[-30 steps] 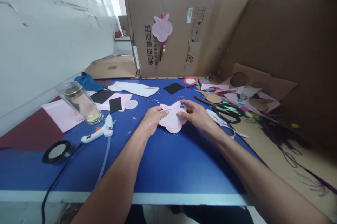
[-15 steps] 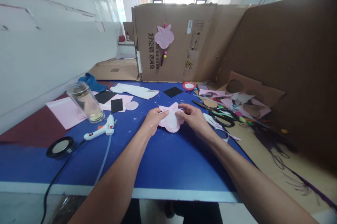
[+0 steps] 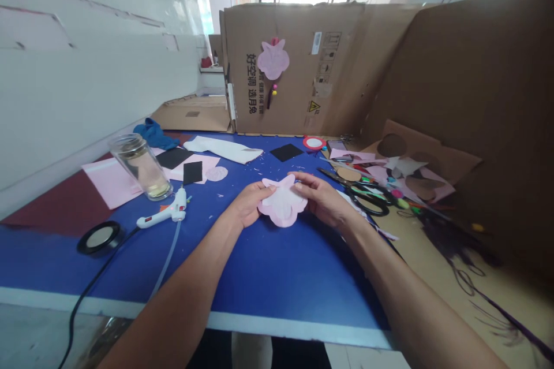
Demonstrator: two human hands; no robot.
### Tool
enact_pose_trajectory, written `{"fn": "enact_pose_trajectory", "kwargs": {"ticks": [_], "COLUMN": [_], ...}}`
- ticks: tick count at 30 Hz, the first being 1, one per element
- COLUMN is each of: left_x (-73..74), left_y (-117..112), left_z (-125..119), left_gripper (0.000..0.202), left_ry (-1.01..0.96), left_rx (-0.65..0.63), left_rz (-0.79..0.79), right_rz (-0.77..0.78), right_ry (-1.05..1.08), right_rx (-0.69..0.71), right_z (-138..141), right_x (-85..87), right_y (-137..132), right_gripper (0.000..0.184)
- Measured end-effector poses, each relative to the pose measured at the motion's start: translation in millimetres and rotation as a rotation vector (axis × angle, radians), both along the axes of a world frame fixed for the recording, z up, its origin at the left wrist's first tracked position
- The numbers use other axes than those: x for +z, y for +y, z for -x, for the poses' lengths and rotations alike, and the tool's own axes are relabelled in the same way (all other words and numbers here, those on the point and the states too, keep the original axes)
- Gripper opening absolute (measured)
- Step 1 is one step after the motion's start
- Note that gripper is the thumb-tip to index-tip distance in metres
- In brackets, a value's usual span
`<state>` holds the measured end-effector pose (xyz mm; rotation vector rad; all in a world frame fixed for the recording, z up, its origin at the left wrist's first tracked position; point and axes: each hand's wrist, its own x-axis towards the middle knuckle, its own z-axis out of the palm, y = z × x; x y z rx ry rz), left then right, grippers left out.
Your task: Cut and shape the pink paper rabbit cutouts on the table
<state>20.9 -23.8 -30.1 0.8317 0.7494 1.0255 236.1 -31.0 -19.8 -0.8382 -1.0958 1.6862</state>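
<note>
A pink flower-shaped cutout (image 3: 283,220) with a paler layer on its face is held up between both hands over the blue table. My left hand (image 3: 251,204) pinches its left edge, thumb on the front. At its upper right edge, my right hand (image 3: 319,196) grips with thumb and fingers. Just right of that hand lie black-handled scissors (image 3: 370,201). A similar pink cutout (image 3: 273,60) is fixed to the cardboard wall ahead.
A white glue gun (image 3: 167,212) with a cord, a black tape roll (image 3: 100,237) and a glass jar (image 3: 142,167) stand on the left. Black felt squares (image 3: 193,172) and white cloth (image 3: 223,148) lie behind. Paper scraps (image 3: 426,184) clutter the right.
Both hands have brought the pink cutout slightly lower and nearer, and more of its face shows. The head view has shifted a little to the left.
</note>
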Motion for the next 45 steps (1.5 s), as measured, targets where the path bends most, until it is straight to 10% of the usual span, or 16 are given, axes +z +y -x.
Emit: {"fn": "enact_pose_trajectory", "kwargs": {"ticks": [20, 45], "left_x": [2.9, 0.3], "left_y": [-0.7, -3.5], "left_z": [8.6, 1.4], "left_gripper": [0.029, 0.035], "left_ry": [0.009, -0.013], "left_rx": [-0.150, -0.100], "left_rz": [-0.006, -0.026], "right_rz": [-0.048, -0.159], "right_ry": [0.093, -0.005], "right_rx": [0.140, -0.124], "right_z": [-5.4, -2.0], "right_x": [-4.0, 5.4], "right_y": [2.3, -1.4], "right_gripper": [0.049, 0.048]}}
